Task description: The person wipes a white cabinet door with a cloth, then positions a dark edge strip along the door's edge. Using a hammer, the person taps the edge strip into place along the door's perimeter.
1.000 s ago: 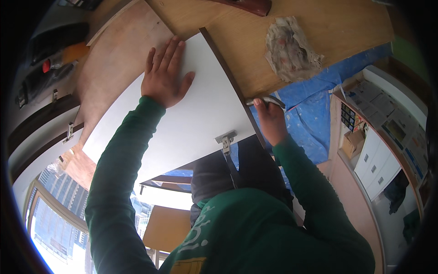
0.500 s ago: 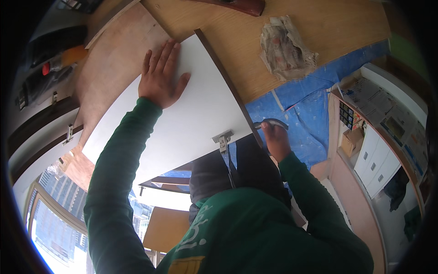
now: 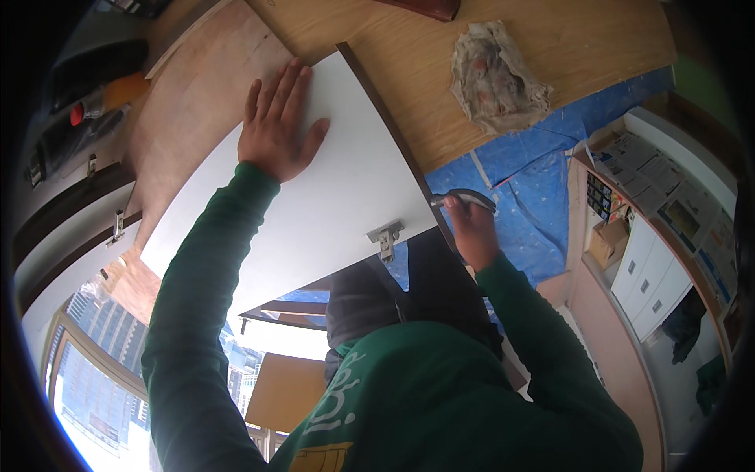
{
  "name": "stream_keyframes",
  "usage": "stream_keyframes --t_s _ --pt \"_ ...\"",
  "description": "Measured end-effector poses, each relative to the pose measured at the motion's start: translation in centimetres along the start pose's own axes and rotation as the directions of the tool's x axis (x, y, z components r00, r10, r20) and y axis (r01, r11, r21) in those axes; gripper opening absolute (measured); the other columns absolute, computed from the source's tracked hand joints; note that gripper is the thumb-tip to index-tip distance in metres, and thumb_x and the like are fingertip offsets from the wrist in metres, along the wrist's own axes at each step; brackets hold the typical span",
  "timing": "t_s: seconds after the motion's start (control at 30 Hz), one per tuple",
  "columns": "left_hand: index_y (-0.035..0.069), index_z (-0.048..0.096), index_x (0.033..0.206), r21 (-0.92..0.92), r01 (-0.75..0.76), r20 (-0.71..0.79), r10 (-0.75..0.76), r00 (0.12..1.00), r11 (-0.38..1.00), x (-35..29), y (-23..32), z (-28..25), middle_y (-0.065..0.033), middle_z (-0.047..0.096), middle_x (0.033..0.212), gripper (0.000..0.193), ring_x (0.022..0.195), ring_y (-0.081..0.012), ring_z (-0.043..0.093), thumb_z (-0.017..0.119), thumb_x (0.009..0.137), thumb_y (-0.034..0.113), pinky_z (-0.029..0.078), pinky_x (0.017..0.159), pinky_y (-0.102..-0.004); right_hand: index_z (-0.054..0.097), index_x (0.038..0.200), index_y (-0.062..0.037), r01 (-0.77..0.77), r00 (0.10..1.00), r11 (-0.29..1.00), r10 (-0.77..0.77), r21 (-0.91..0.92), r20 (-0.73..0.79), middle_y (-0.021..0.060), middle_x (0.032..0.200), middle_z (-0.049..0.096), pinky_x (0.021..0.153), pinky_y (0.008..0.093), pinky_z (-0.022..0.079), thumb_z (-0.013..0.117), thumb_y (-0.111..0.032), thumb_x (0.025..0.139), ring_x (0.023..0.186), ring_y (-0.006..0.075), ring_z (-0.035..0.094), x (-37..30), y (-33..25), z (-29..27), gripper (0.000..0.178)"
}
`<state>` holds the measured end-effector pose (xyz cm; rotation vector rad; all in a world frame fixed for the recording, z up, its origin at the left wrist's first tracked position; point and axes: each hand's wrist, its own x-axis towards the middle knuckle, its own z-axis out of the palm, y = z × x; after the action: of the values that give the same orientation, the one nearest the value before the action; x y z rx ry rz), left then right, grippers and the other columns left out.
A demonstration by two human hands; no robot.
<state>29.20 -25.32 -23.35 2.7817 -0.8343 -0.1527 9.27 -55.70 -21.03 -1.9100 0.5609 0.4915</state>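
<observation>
A white cabinet door panel (image 3: 314,197) with a dark brown edge lies across the bench. My left hand (image 3: 279,126) rests flat on its far end, fingers stretched out. Close to the panel's near edge sits a metal hinge (image 3: 385,236). My right hand (image 3: 472,236) is closed around a claw hammer (image 3: 468,197) beside the dark edge. The hammer's head is level with that edge, its face at or very near it; whether they touch I cannot tell. Most of the handle is hidden by my fingers.
A crumpled, dirty cloth (image 3: 497,79) lies on the wooden tabletop (image 3: 377,86). Blue plastic sheeting (image 3: 527,204) covers the floor at right. More panels with hinges (image 3: 118,226) stand at left, near an orange bottle (image 3: 118,96). A cabinet topped with newspapers (image 3: 661,189) is at far right.
The hammer in my right hand has moved slightly up and left along the panel's dark edge. My left hand stays flat on the panel. The view has shifted slightly.
</observation>
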Motion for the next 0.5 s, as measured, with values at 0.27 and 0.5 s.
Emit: stream_keyframes --t_s 0.27,0.5 --pt "0.007 0.033 0.156 -0.005 0.019 0.018 -0.019 1.0 1.0 0.0 0.1 -0.1 -0.0132 0.037 0.161 0.074 0.149 -0.0303 0.034 0.058 0.094 0.039 0.019 0.125 -0.0504 0.067 0.094 0.0026 0.002 1.0 1.0 -0.002 0.001 0.02 0.0137 0.076 0.063 0.068 0.0384 0.047 0.059 -0.027 0.102 0.067 0.0257 0.057 -0.7 -0.5 0.0 0.031" --pt "0.009 0.032 0.157 -0.023 0.024 0.028 -0.023 0.999 0.999 0.0 0.0 0.0 -0.0121 0.034 0.162 0.075 0.15 -0.0306 0.032 0.059 0.093 0.038 0.018 0.124 -0.0503 0.068 0.095 0.002 0.066 0.997 0.996 -0.064 -0.056 0.038 0.0163 0.08 0.067 0.07 0.0396 0.049 0.059 -0.03 0.102 0.072 0.0308 0.062 4.2 -4.1 1.0 0.034"
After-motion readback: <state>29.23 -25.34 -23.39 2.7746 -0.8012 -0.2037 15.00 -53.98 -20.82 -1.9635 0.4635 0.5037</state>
